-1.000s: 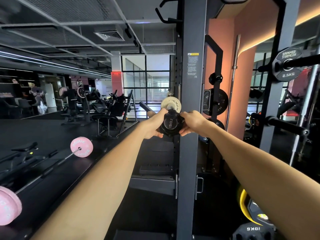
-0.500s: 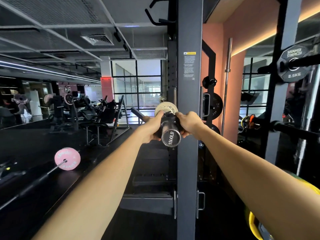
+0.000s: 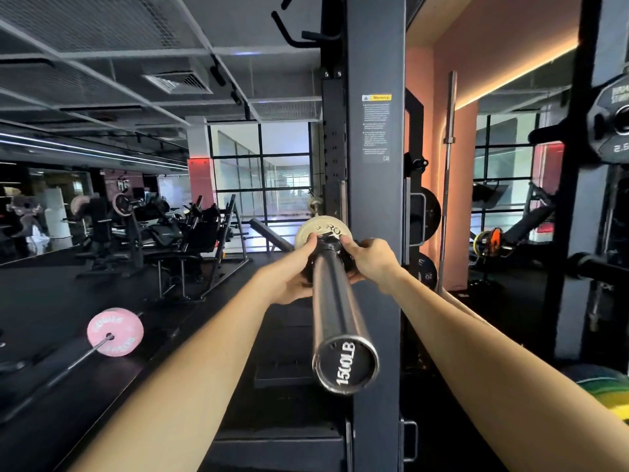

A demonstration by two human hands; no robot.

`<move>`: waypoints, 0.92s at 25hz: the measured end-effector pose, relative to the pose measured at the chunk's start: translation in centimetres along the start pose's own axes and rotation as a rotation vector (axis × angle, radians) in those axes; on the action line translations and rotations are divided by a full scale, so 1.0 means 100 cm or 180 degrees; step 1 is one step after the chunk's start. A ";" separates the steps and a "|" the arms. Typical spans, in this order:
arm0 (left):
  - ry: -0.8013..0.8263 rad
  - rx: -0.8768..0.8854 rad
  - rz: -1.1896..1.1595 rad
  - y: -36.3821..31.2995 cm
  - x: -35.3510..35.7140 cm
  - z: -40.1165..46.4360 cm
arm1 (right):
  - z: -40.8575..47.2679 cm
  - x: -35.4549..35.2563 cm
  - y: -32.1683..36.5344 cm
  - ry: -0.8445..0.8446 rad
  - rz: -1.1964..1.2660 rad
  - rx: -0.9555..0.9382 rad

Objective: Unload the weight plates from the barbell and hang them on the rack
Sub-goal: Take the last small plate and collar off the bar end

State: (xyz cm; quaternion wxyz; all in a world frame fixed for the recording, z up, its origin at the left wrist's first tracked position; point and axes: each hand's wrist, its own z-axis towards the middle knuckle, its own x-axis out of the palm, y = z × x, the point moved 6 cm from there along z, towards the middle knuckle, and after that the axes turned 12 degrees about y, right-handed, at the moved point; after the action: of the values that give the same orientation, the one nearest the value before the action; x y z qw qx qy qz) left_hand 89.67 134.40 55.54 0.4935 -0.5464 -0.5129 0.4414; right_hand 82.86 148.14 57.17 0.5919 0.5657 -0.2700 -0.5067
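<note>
The barbell points straight at me, its round end cap, marked 1500LB, closest to my face and its dark sleeve running away from me toward the rack upright. Both my arms reach out along it. My left hand curls around the left side of a black collar on the sleeve, fingertips up on top of it. My right hand grips the same collar from the right, fingers bent over its top edge. Whether the collar is clamped or loose I cannot tell. Just behind the collar, touching or nearly touching my fingertips, sits a pale weight plate loaded on the sleeve, with only part of its lettering readable.

Down to my left, on the dark floor, lies a second bar carrying a pink plate, well apart from my hands. At the lower right edge I see the rim of a yellow and green plate.

Past the upright, black plates hang on storage pegs, and a bare bar stands upright against the peach wall. At the far right a small black plate sits on a peg of another upright. Further off are benches and machines, then tall windows.
</note>
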 end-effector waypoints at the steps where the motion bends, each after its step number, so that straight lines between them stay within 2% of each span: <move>1: 0.0015 -0.0058 -0.0109 0.001 -0.004 0.011 | 0.010 0.000 -0.003 -0.0019 -0.0025 0.0005; 11: -0.0583 0.0230 -0.0610 -0.002 -0.039 0.098 | 0.079 -0.002 -0.021 0.0027 0.0204 -0.0005; 16: -0.0384 0.0424 -0.0618 -0.007 -0.042 0.114 | 0.083 -0.002 -0.016 0.0200 0.0163 -0.0032; 18: -0.0312 0.0426 -0.0682 -0.007 -0.040 0.115 | 0.078 -0.001 -0.005 0.0066 -0.0301 -0.0155; 21: -0.0405 0.0460 -0.0746 -0.009 -0.046 0.119 | 0.079 0.004 0.021 -0.0227 -0.1815 -0.0464; 23: -0.0396 0.0506 -0.0783 -0.008 -0.047 0.121 | 0.084 0.009 0.029 -0.0079 -0.2400 -0.0551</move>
State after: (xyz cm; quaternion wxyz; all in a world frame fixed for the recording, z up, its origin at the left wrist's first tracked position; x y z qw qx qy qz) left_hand 77.19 130.73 54.72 0.5528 -0.4104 -0.5690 0.4498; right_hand 76.59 143.52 61.50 0.4064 0.5670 -0.0064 -0.7165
